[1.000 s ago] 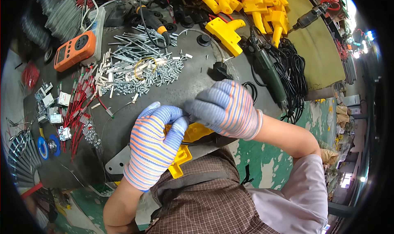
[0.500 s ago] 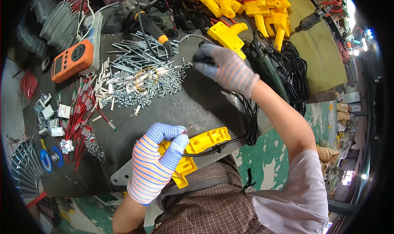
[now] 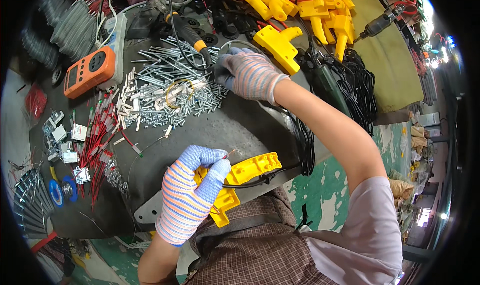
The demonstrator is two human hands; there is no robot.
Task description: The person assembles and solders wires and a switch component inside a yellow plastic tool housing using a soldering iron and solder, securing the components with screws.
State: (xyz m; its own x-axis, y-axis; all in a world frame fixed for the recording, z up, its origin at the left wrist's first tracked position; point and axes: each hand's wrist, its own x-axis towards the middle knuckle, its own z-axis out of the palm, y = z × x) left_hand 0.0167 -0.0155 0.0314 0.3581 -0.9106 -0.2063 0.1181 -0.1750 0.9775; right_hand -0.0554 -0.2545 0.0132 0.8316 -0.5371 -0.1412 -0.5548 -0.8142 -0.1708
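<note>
A yellow plastic casing (image 3: 255, 167), its ribbed inner side showing, lies at the lower centre of the frame, at the edge of a dark workbench (image 3: 200, 130) and partly behind a worker's gloved left hand (image 3: 192, 192). A black cable (image 3: 250, 184) runs along the casing. The left hand's thumb and forefinger are pinched together on a thin wire (image 3: 230, 153), its bare end poking out past the fingertips; whether the other fingers grip the casing is hidden. At upper centre, the gloved right hand (image 3: 249, 75) reaches over the bench with fingers curled, beside a heap of screws (image 3: 175, 87); what it holds, if anything, cannot be told. Just above the heap lies a black-handled tool with orange bands (image 3: 192, 37). Another yellow casing (image 3: 277, 47) rests right of that hand, near more yellow casings (image 3: 325, 15) piled at upper right, above a dark green power tool (image 3: 327, 87). At upper left sits an orange meter (image 3: 90, 71); below it spread red wires (image 3: 100, 132), with a blue spool (image 3: 56, 192) at lower left.
</note>
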